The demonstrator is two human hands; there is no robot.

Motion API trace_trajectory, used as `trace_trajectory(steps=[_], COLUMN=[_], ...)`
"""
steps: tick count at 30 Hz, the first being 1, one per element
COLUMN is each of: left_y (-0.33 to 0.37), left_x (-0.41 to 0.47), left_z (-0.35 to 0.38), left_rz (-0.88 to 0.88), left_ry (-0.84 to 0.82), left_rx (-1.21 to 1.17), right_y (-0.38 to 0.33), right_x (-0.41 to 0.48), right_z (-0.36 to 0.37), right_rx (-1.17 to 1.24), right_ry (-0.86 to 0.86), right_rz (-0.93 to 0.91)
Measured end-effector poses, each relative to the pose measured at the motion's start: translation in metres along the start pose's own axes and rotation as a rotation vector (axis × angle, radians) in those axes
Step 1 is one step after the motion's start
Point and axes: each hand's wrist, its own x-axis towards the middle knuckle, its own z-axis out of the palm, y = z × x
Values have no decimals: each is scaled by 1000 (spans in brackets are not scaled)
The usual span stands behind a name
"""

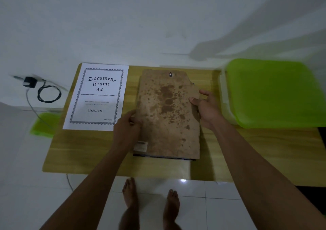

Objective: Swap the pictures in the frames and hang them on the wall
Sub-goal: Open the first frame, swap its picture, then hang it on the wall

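So the fingers (195,100) of the right hand (209,108) are curled over the right edge of the stained brown fibreboard backing panel (167,113), thumb on top, and the left hand (126,126) pinches the opposite long edge, fingertips tucked under where I can't see them. Both are closed on that board, which sits in the middle of the picture over a thin black picture frame (165,157), only a dark sliver of which peeks out at the board's lower edge. Can't tell if the board is seated in the frame or just lying loose on it. There's a small metal hanger (170,74) near the board's top edge. Just left of it, flat on the light wooden worktop (84,150), lies the white "Document Frame A4" insert sheet (96,96). A lime green plastic lid (275,92) sits at the right, and a black coiled cable with adapter (47,92) at far left. My guess: the board is light and stiff but brittle at the corners (top right looks clipped), so holding both long edges mid-way makes sense. Any glass underneath would be the fragile bit, so lift flat.
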Motion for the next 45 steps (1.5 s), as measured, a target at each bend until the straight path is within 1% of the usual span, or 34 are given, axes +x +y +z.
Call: trace_trajectory(steps=[2,4,7,9,11,15,18,21,24,28,33,37,39,42,43,45], left_y=[8,17,42,64,89,131,155,174,186,194,203,199,195,198,199,199], left_x=[1,0,-4,-5,-8,-12,-12,-12,-8,-1,7,13,17,13,13,13], left_z=[-10,-21,-30,-28,-20,11,45,84,123,158,180,192,197,200,201,202], left_rz=[-24,-46,-52,-40,-12,64,41,66,76,116,206,238,291,416,475,538], left_ry=[-87,-203,-360,-402,-414,-431,-483,-508,-506,-496,-419,-432,-405,-347,-323,-318], left_rx=[-103,-202,-322,-370,-408,-380,-404,-407,-358,-264,-93,12,93,277,325,389], right_y=[-8,-20,-40,-51,-60,-70,-78,-81,-79,-74,-71,-61,-57,-54,-52,-50], right_x=[-9,-21,-41,-55,-65,-71,-66,-53,-37,-15,-5,7,11,14,15,15], right_z=[-1,-8,-31,-49,-70,-121,-158,-192,-220,-242,-250,-260,-265,-269,-270,-270], right_rx=[6,-11,-134,-195,-217,-244,-288,-361,-445,-545,-704,-852,-937,-1081,-1113,-1154], right_ry=[11,-26,-119,-146,-112,21,92,180,246,319,386,413,408,359,344,336], right_rz=[-51,-91,-140,-163,-186,-212,-232,-235,-238,-236,-302,-335,-343,-335,-338,-342])
